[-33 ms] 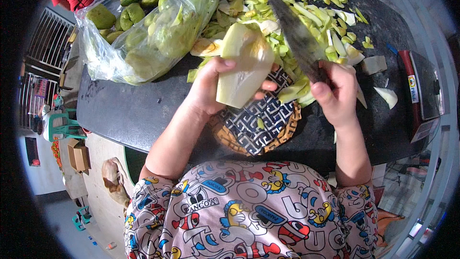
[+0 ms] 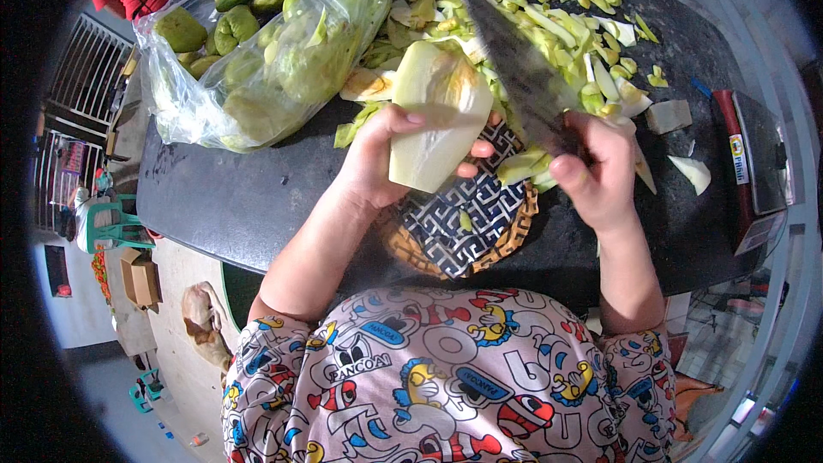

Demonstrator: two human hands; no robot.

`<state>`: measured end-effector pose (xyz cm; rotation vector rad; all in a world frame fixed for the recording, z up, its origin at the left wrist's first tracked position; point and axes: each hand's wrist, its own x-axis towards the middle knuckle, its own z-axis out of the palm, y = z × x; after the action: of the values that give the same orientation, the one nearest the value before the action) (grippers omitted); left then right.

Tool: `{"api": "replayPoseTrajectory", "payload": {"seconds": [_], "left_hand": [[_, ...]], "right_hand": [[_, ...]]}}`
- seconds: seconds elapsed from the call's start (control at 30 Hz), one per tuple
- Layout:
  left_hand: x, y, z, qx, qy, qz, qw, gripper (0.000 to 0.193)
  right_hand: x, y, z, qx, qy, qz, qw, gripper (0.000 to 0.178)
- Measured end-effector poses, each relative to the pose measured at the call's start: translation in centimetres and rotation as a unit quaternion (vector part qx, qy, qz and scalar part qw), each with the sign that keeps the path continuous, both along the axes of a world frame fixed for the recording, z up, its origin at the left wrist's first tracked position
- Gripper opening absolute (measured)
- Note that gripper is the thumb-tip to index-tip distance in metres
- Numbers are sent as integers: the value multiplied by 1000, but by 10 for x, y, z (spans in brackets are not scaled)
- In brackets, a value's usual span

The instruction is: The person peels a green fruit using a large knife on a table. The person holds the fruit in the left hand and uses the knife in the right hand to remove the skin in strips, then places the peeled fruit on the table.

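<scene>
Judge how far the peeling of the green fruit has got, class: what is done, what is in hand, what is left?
Done: a heap of green peel strips lies on the dark table. In hand: the left hand holds a pale, mostly peeled fruit; the right hand grips a large knife. Left: a clear plastic bag holds many unpeeled green fruits.

— Where are we? 
— We are at what looks like a market stall or street-side food stand. We see a dark round stone-like worktop [image 2: 257, 206] heaped with pale green fruit peelings [image 2: 549, 26] and a clear plastic bag of whole green mangoes [image 2: 266, 60].

— What else shows it? 
— Below the worktop we see bare concrete ground, a brown cardboard box [image 2: 141, 281], a green plastic stool [image 2: 107, 227] and a white metal grille [image 2: 81, 77].
</scene>
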<state>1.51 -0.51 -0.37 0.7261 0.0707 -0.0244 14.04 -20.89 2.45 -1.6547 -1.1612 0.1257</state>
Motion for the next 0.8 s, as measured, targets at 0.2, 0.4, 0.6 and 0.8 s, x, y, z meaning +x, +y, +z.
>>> {"api": "replayPoseTrajectory", "payload": {"seconds": [0.2, 0.4, 0.6, 0.8], "left_hand": [[2, -13, -6, 179, 0, 152, 972, 60], [9, -14, 1, 612, -10, 238, 754, 89], [7, -18, 3, 614, -6, 229, 755, 91], [8, -22, 4, 638, 3, 253, 727, 89]], "right_hand": [[-19, 12, 3, -9, -196, 78, 977, 58], [-47, 10, 9, -24, -267, 108, 957, 56], [-52, 11, 7, -17, -276, 104, 955, 57], [-54, 12, 3, -42, -295, 98, 950, 53]]}}
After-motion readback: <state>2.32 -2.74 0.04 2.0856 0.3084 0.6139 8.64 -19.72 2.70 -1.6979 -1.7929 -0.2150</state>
